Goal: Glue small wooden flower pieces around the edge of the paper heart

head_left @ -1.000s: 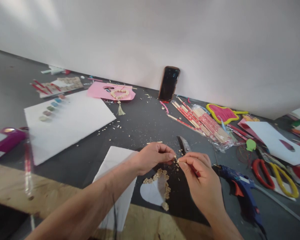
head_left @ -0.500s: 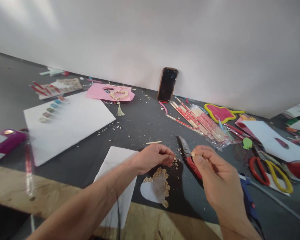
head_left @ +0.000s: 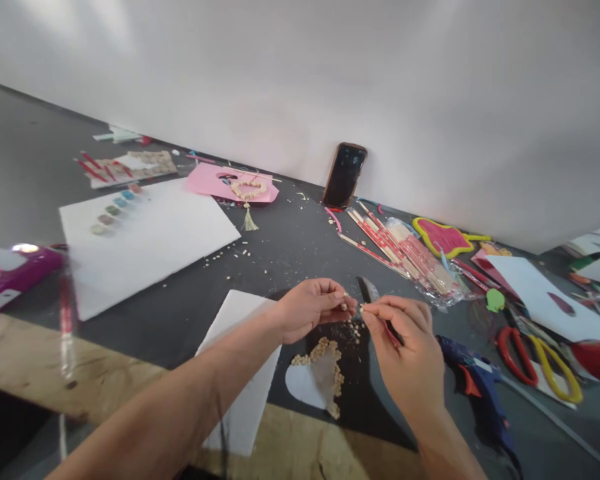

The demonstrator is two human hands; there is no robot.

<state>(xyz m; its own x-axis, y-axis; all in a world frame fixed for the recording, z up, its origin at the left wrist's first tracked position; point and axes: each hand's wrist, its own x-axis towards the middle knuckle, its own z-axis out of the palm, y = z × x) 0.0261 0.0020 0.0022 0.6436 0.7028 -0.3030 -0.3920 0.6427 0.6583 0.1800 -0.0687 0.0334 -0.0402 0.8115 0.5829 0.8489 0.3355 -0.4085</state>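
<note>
Two bare hands meet over the dark work surface, the left hand [head_left: 325, 307] a little farther forward than the right hand [head_left: 400, 343], with a narrow gap between their fingertips. Under the left forearm lies a white sheet [head_left: 237, 313]. Right of the right hand rests a blue hot-glue gun [head_left: 480, 380], its nozzle end close to that wrist.

On the near side of the hands, between the forearms, sits the white cut-out [head_left: 305, 387], flat and partly edged with glued-looking wooden pieces [head_left: 337, 380]. Its studded right edge runs roughly toward the person, and the left hand is the nearer one. Pruning shears [head_left: 369, 289] show a blade just beyond the right fingers, which hide most of the handles.

Both hands are closed to a fine pinch: the left on what look like small wooden chips [head_left: 345, 307], the right on one pale wooden chip [head_left: 363, 309]. Loose wooden crumbs [head_left: 356, 329] lie just below the gap.

Compared with half a second ago, the right hand has come back leftward toward the left hand, covering the shears' handles and uncovering the glue gun.
</note>
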